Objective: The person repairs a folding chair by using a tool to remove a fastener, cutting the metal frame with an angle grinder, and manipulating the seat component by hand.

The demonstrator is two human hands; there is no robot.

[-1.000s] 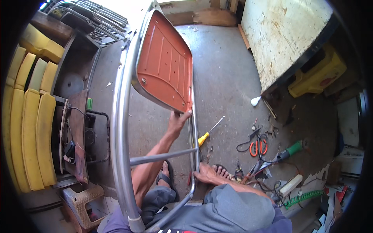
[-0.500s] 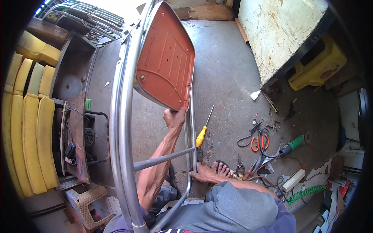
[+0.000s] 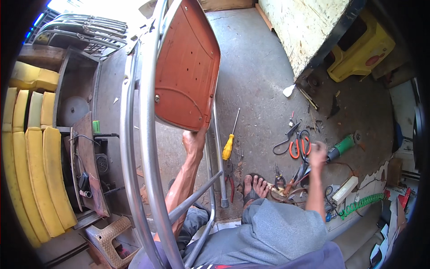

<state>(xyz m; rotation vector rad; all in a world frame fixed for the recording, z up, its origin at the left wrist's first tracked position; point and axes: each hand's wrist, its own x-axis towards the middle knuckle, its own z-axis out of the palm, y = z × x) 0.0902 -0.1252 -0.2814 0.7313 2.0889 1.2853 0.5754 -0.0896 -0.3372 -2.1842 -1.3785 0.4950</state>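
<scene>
A metal-tube chair point(image 3: 150, 134) leans in front of me, with the reddish-brown underside of its seat point(image 3: 188, 67) facing me. At the seat's lower corner my left hand point(image 3: 193, 142) is closed on the edge, its fingertips partly hidden behind the panel. My right hand point(image 3: 318, 154), smeared by motion, is over the floor between orange-handled scissors point(image 3: 300, 148) and a green angle grinder point(image 3: 342, 147). Whether its fingers hold anything does not show. A yellow-handled screwdriver point(image 3: 228, 145) and red-handled pliers point(image 3: 231, 181) lie just right of the chair frame.
Yellow foam pads point(image 3: 42, 175) are stacked at the left, beside a metal box point(image 3: 78, 89). Folded chair frames point(image 3: 83, 29) lie at the far left. To the right are a worn whitish panel point(image 3: 309, 31), a yellow stool point(image 3: 363, 47), a green coiled hose point(image 3: 365, 206) and tangled cables.
My right hand has left the chair's lower tube and moved right, toward the scissors and grinder. The chair tilts slightly differently, and my left hand stays at the seat's corner.
</scene>
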